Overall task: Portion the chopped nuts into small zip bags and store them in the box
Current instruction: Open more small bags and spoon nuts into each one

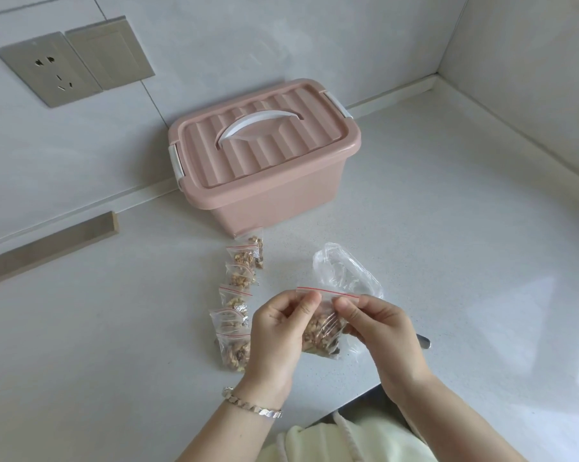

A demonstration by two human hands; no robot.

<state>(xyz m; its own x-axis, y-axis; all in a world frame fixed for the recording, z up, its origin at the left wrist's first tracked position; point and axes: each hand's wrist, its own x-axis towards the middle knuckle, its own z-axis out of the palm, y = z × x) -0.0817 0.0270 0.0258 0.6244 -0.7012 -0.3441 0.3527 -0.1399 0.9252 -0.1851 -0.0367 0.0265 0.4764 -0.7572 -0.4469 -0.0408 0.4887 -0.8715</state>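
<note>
A small zip bag (324,331) with a red seal strip holds chopped nuts. My left hand (278,335) pinches its top left edge and my right hand (381,328) pinches the top right edge, holding it just above the counter. Several filled small zip bags (236,305) lie in a row on the counter to the left, running toward the box. The pink storage box (264,161) stands at the back against the wall, lid on, with a white handle and white side latches. A large clear plastic bag (344,268) lies crumpled behind the held bag.
The grey speckled counter (464,228) meets walls at the back and right. A metal utensil end (424,341) pokes out from behind my right hand. A wall socket (51,68) sits upper left. The counter's front edge runs beneath my wrists.
</note>
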